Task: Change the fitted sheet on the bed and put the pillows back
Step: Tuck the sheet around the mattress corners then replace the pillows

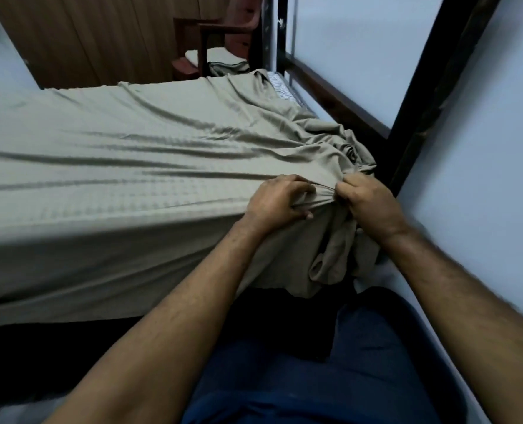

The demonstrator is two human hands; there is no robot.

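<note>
A grey-green fitted sheet (pixel 137 154) covers most of the mattress and lies wrinkled, with long creases running toward the near right corner. At that corner my left hand (pixel 277 201) grips a gathered fold of the sheet. My right hand (pixel 368 200) pinches the same bunched edge just to the right. Loose sheet (pixel 333 258) hangs bunched below my hands. At the far right corner a strip of striped mattress (pixel 280 84) shows uncovered. A white pillow (pixel 214 56) lies on a chair behind the bed.
A dark bed post (pixel 431 96) and side rail (pixel 330 96) run along the pale wall on the right, close to my right hand. A red-brown wooden chair (pixel 211 35) stands beyond the bed by a wooden wardrobe (pixel 101 35). My blue-clad legs (pixel 330 362) are below.
</note>
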